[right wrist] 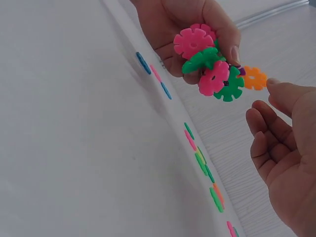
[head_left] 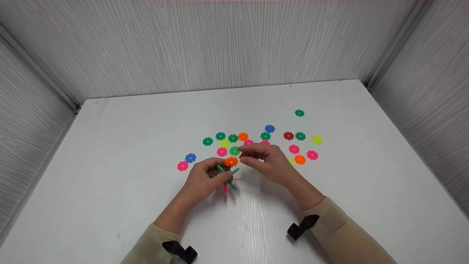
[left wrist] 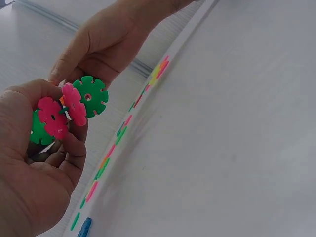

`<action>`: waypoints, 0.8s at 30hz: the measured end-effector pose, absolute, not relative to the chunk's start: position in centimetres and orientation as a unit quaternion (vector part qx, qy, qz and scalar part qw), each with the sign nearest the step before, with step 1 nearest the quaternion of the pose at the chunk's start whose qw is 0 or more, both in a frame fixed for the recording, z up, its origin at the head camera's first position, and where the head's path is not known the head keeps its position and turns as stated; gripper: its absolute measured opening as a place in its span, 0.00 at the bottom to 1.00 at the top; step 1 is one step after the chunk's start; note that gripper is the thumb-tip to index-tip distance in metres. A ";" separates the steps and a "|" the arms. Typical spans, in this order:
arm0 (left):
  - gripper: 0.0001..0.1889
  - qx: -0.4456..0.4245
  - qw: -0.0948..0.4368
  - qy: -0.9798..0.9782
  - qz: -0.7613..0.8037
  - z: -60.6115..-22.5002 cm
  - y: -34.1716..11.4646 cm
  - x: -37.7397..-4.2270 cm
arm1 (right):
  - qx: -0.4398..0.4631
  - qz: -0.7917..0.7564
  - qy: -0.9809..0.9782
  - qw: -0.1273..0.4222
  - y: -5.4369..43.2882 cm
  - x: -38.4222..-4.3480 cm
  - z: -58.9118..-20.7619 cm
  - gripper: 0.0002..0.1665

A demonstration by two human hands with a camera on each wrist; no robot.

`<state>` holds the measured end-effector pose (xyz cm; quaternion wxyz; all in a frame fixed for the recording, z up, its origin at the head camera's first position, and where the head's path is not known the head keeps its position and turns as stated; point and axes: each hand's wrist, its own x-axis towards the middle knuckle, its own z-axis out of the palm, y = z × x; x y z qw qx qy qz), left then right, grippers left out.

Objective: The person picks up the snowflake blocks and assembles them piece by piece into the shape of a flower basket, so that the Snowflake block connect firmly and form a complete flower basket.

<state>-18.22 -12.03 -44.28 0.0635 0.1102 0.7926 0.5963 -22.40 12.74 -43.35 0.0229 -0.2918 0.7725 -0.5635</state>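
Observation:
My left hand (head_left: 207, 176) holds a cluster of interlocked plastic snowflake discs, its thumb pressed over the joined pieces. Pink discs (right wrist: 190, 45) and green discs (right wrist: 229, 91) stick out at several angles. An orange disc (head_left: 231, 161) joins the cluster on the side facing my right hand (head_left: 269, 161), beside a purple piece (right wrist: 241, 71) that is mostly hidden. The right thumb tip is at the orange disc's edge, while a gap shows between thumb and index finger. Other fingers of that hand are loosely bent, with nothing seen between them.
Loose discs lie flat on the white table (head_left: 128, 165) beyond the hands, among them a blue disc (head_left: 190, 158), a dark red disc (head_left: 288, 135) and a yellow disc (head_left: 317, 139). One green disc (head_left: 299, 113) lies farthest back. Wood-grain panels (head_left: 220, 47) enclose the table.

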 end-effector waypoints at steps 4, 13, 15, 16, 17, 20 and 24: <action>0.16 0.067 0.049 0.779 0.622 -43.5 -13.0 -18.3 | -0.269 -0.565 0.780 0.026 12.9 -22.7 -43.4 0.17; 0.17 0.009 0.010 0.782 0.623 -40.8 -17.1 -18.8 | -0.256 -0.523 0.807 0.100 10.0 -23.0 -44.0 0.20; 0.17 0.002 0.005 0.787 0.616 -40.3 -17.9 -18.7 | -0.256 -0.519 0.806 0.126 8.9 -22.9 -44.1 0.20; 0.18 0.000 0.001 0.790 0.613 -40.0 -18.3 -18.6 | -0.255 -0.516 0.806 0.138 8.3 -22.8 -44.2 0.20; 0.18 -0.003 -0.003 0.792 0.611 -39.9 -18.8 -18.6 | -0.254 -0.513 0.806 0.149 7.7 -22.8 -44.2 0.20; 0.19 -0.008 -0.017 0.796 0.604 -39.5 -20.1 -18.4 | -0.259 -0.497 0.810 0.174 6.0 -22.6 -44.4 0.20; 0.19 -0.011 -0.033 0.800 0.599 -39.5 -21.5 -18.4 | -0.289 -0.475 0.811 0.183 4.1 -22.7 -44.7 0.20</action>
